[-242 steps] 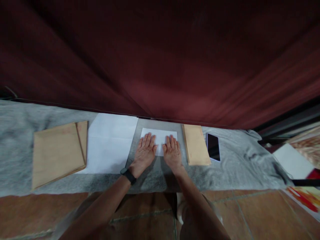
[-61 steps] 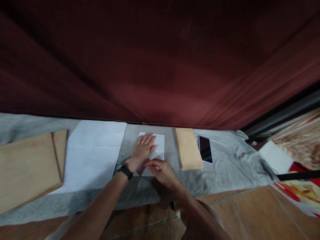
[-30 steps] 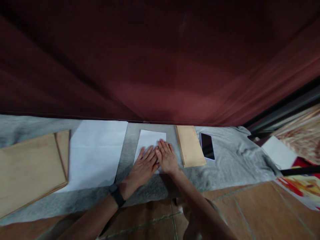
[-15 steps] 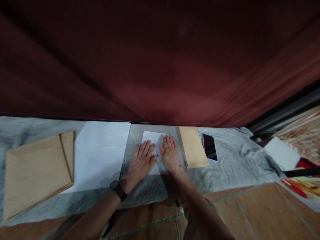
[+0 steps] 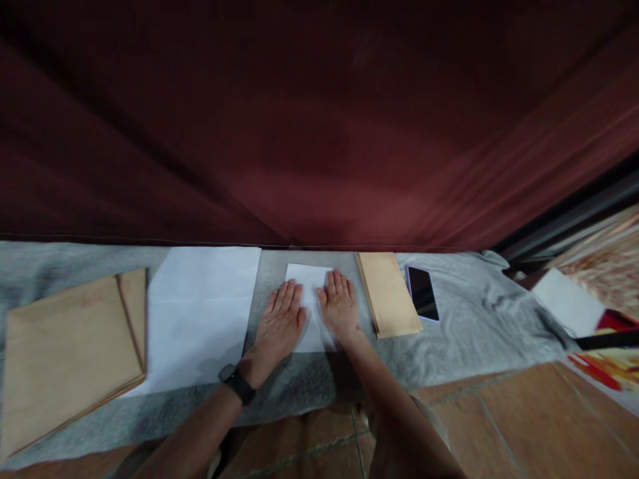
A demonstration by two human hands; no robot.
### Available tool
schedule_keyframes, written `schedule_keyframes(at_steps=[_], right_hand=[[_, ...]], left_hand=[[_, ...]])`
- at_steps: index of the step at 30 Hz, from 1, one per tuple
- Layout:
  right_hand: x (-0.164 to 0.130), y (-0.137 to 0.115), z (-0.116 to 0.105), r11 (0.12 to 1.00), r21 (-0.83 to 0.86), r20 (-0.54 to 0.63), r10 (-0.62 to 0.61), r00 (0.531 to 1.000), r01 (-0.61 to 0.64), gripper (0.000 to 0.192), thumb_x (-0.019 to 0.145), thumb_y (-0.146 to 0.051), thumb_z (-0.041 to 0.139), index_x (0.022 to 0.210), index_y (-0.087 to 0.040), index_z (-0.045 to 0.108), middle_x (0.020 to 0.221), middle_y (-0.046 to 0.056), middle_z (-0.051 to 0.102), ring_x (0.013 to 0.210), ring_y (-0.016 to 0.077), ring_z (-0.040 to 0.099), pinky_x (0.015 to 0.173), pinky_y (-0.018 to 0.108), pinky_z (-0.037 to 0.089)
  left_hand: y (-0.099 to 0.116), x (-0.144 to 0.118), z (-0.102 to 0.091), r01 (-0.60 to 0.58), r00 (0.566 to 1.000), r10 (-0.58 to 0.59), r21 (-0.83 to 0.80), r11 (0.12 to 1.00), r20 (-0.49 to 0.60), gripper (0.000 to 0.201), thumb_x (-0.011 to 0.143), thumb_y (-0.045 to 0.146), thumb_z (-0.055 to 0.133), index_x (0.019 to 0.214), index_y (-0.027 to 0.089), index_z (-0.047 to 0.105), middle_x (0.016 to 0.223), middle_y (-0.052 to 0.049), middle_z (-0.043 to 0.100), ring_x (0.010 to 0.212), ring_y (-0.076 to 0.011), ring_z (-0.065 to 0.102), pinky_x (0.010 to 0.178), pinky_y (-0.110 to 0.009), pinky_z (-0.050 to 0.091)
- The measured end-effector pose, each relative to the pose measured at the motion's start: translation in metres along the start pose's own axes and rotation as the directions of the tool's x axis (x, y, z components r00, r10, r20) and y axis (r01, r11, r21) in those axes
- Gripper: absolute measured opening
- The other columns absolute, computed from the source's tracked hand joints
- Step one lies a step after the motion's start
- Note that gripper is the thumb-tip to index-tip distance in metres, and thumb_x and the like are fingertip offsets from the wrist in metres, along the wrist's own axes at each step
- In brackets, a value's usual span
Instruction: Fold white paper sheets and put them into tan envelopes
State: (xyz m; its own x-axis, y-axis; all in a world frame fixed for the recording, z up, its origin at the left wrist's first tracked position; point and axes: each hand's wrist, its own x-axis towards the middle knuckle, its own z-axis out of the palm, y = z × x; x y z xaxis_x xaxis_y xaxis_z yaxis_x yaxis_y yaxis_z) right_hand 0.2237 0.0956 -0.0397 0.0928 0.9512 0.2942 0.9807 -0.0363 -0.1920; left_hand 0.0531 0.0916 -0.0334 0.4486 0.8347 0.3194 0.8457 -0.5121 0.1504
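Flat and spread, the left hand (image 5: 277,323) and right hand (image 5: 339,307) are pressed on the folded paper (image 5: 309,301); no writing can be read.

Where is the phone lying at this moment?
In the head view the phone lies screen up on the grey cloth, right of the hands, just beside the right edge of the narrow brown envelope.
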Motion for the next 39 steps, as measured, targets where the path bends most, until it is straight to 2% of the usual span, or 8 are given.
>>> schedule_keyframes(at_steps=[8,10,13,16,20,28,39], right_hand=[[-0.008,0.007,-0.005,1.000,0.001,-0.043,0.022,0.999,-0.022,0.059,0.108,-0.038,0.035,0.154,-0.001,0.041,0.160,0.021,0.041,0.149,0.0326,0.038,0.122,0.050,0.028],[-0.013,0.002,-0.009,0.999,0.028,-0.056,-0.019,0.998,0.021,0.058,0.108,-0.035,0.033,0.156,-0.003,0.038,0.162,0.019,0.037,0.151,0.0311,0.035,0.123,0.051,0.028],[-0.024,-0.006,-0.011,0.989,0.076,-0.040,-0.121,0.992,0.123,0.056,0.108,-0.033,0.032,0.158,-0.008,0.036,0.164,0.015,0.034,0.154,0.0266,0.031,0.124,0.049,0.028],[-0.035,-0.009,-0.011,0.981,0.098,0.010,-0.172,0.985,0.170,0.053,0.108,-0.030,0.034,0.157,-0.012,0.040,0.162,0.012,0.039,0.152,0.0239,0.035,0.124,0.045,0.030],[-0.044,-0.002,-0.012,0.977,0.095,0.011,-0.194,0.981,0.192,0.055,0.106,-0.035,0.040,0.155,-0.011,0.042,0.161,0.014,0.042,0.149,0.0270,0.040,0.123,0.047,0.032],[-0.060,0.011,-0.022,0.987,0.064,-0.035,-0.148,0.988,0.150,0.059,0.104,-0.035,0.045,0.157,-0.010,0.039,0.160,0.015,0.043,0.146,0.0303,0.044,0.121,0.050,0.035],[-0.067,0.020,-0.026,0.993,0.046,-0.043,-0.106,0.993,0.108,0.060,0.103,-0.036,0.047,0.157,-0.010,0.040,0.158,0.017,0.046,0.145,0.0321,0.044,0.120,0.050,0.034]], left_hand=[[-0.007,0.004,-0.005,0.041,0.999,-0.041,-0.003,0.999,-0.030,0.060,0.100,0.030,0.034,0.152,0.004,0.044,0.159,-0.021,0.042,0.150,-0.0323,0.037,0.123,-0.054,0.030],[-0.003,0.006,-0.007,0.030,0.998,-0.030,-0.011,0.999,-0.050,0.060,0.100,0.028,0.033,0.154,0.004,0.042,0.160,-0.021,0.041,0.152,-0.0318,0.035,0.124,-0.055,0.030],[0.006,0.006,-0.008,-0.050,0.997,0.049,-0.019,0.999,-0.056,0.059,0.099,0.024,0.033,0.157,0.009,0.039,0.162,-0.015,0.040,0.154,-0.0276,0.032,0.126,-0.051,0.027],[0.010,0.002,-0.003,-0.105,0.994,0.105,-0.007,0.994,-0.021,0.057,0.100,0.023,0.034,0.155,0.012,0.043,0.161,-0.012,0.043,0.152,-0.0262,0.035,0.126,-0.049,0.028],[0.002,-0.004,0.002,-0.113,0.994,0.113,0.007,0.994,-0.006,0.055,0.101,0.027,0.035,0.152,0.012,0.047,0.161,-0.013,0.043,0.151,-0.0274,0.038,0.125,-0.050,0.030],[-0.014,-0.007,0.001,-0.058,0.995,0.060,0.024,0.998,-0.078,0.056,0.102,0.036,0.035,0.150,0.010,0.050,0.160,-0.019,0.042,0.148,-0.0318,0.042,0.121,-0.053,0.035],[-0.023,-0.012,0.005,0.048,0.993,-0.050,-0.022,0.999,-0.107,0.062,0.103,0.043,0.033,0.154,0.009,0.044,0.158,-0.021,0.044,0.146,-0.0350,0.044,0.122,-0.057,0.030]])
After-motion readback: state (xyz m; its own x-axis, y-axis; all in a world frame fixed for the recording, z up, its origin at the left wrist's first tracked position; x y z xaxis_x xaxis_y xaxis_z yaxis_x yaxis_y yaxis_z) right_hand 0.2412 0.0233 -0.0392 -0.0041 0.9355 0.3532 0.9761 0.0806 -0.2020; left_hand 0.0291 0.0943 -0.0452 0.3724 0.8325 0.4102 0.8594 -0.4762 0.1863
